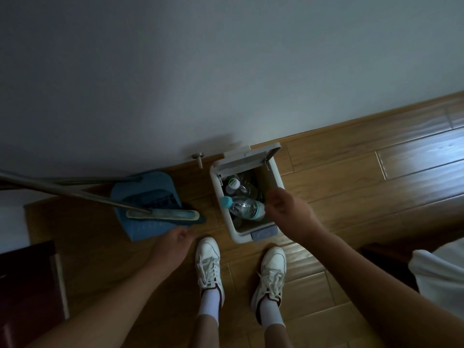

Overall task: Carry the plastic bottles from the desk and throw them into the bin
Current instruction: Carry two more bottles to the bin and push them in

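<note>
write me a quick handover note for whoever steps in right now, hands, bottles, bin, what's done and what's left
Left hand: loosely curled, empty, hanging near the blue dustpan.
Right hand: over the bin's right edge, fingers loosely bent, holding nothing; it may touch the nearest bottle, hard to tell.
Bin: white, on the wood floor by the wall, lid up.
Bottles: the blue-capped bottle lies on top inside the bin; the white-capped bottle sits behind it, also inside.
Done: at least two bottles binned.
Left: the desk is out of view, so check it for more bottles; the lid is still open.
</note>
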A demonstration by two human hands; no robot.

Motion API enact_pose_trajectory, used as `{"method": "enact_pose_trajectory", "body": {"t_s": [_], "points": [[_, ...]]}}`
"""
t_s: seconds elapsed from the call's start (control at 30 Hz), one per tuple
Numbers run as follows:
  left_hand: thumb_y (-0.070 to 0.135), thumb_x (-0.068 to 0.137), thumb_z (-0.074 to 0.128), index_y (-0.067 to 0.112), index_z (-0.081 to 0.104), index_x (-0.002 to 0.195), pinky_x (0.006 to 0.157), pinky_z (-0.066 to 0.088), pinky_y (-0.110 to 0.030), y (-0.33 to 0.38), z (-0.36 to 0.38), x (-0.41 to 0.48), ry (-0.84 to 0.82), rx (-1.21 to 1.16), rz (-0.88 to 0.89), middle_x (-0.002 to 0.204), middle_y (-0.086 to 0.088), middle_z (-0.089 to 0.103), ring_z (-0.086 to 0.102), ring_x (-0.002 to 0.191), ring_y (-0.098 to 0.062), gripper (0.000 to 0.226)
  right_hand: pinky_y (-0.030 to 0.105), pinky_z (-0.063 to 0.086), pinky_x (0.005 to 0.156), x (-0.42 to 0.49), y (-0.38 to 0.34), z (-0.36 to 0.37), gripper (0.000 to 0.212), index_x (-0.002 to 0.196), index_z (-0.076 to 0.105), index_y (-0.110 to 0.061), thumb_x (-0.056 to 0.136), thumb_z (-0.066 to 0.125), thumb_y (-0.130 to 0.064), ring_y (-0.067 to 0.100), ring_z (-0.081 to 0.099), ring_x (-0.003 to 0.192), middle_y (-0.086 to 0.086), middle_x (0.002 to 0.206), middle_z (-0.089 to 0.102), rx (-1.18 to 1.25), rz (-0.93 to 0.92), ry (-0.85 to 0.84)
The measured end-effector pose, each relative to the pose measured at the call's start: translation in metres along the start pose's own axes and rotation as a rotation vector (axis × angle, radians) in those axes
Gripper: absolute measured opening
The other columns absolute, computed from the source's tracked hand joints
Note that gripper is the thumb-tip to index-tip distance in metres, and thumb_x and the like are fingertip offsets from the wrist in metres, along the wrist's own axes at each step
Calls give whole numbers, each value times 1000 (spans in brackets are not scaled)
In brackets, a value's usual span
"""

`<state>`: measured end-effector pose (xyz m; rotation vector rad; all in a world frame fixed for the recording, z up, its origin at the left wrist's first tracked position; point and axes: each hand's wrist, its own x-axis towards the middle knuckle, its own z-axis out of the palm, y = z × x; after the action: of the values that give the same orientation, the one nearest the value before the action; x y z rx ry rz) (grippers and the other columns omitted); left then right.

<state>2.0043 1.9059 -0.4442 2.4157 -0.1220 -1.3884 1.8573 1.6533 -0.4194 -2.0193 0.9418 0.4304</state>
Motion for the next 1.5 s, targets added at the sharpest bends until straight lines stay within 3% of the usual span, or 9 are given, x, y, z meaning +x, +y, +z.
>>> {"method": "enact_pose_trajectory", "body": {"t_s": [0.1, 0.37, 0.57, 0.73, 0.83, 0.97, 1.13, 1.33, 1.5], "points": [[46, 100, 45, 23, 64, 106, 86, 54, -40, 4, -2, -9, -1, -7, 17, 99, 0, 67, 65, 94, -17, 30, 17, 50, 75, -4, -22, -20, 35, 129, 57, -17, 96, 56, -27, 8, 65, 96, -5, 112, 70, 22, -79, 52], [47, 100, 46, 31, 59, 92, 74, 52, -30, 7, -9, -24, 10, 40, 73, 90, 4, 67, 64, 84, -11, 22, 24, 53, 82, 20, -54, -26, 33, 125, 58, -20, 94, 58, -31, 11, 67, 99, -5, 113, 70, -43, -165, 3], [42, 100, 50, 38, 52, 82, 84, 54, -39, -14, -5, -15, 24, -79, 43, 94, -3, 68, 67, 92, -21, 19, 20, 45, 62, 50, -39, 47, 40, 119, 59, -22, 89, 62, -48, 10, 61, 82, -5, 100, 63, -97, -18, -55], [46, 98, 52, 41, 54, 93, 91, 52, -37, -45, 0, -1, -12, -130, 14, 101, 9, 65, 64, 99, -12, 7, 41, 56, 83, 66, -28, 98, 66, 119, 60, -27, 74, 51, -76, 18, 61, 99, -3, 109, 64, -52, 84, 91], [47, 97, 53, 40, 54, 98, 89, 52, -35, -62, 0, 6, -24, -91, -11, 103, 10, 64, 63, 101, -12, 7, 43, 54, 87, 68, -21, 109, 65, 117, 61, -27, 73, 51, -74, 19, 57, 104, -2, 110, 62, -41, 140, 134], [46, 97, 54, 42, 52, 92, 89, 52, -37, -69, -3, 10, -14, -75, -29, 100, 10, 64, 64, 100, -14, 6, 41, 55, 85, 66, -14, 105, 66, 119, 61, -27, 75, 53, -76, 17, 56, 104, -4, 110, 60, -41, 146, 134], [46, 98, 53, 31, 59, 105, 80, 50, -32, -56, -3, 9, -21, -53, -48, 101, 6, 66, 64, 98, -14, 18, 41, 59, 78, 59, -13, 90, 60, 119, 60, -26, 77, 58, -70, 14, 59, 99, -6, 110, 58, 29, 167, 274], [52, 96, 51, 27, 64, 116, 86, 53, -34, -44, -2, 19, -45, -61, -43, 105, 8, 67, 63, 98, -9, 34, 31, 55, 69, 65, -13, 89, 41, 106, 69, -25, 83, 64, -59, 12, 61, 91, -9, 100, 62, -40, 95, 346], [49, 98, 50, 28, 62, 118, 83, 51, -31, -43, 6, 31, -58, -58, -38, 106, 7, 67, 63, 99, -9, 32, 24, 44, 71, 80, -20, 112, 44, 117, 61, -27, 86, 61, -57, 14, 52, 106, -5, 114, 59, -192, -2, 275]]}}
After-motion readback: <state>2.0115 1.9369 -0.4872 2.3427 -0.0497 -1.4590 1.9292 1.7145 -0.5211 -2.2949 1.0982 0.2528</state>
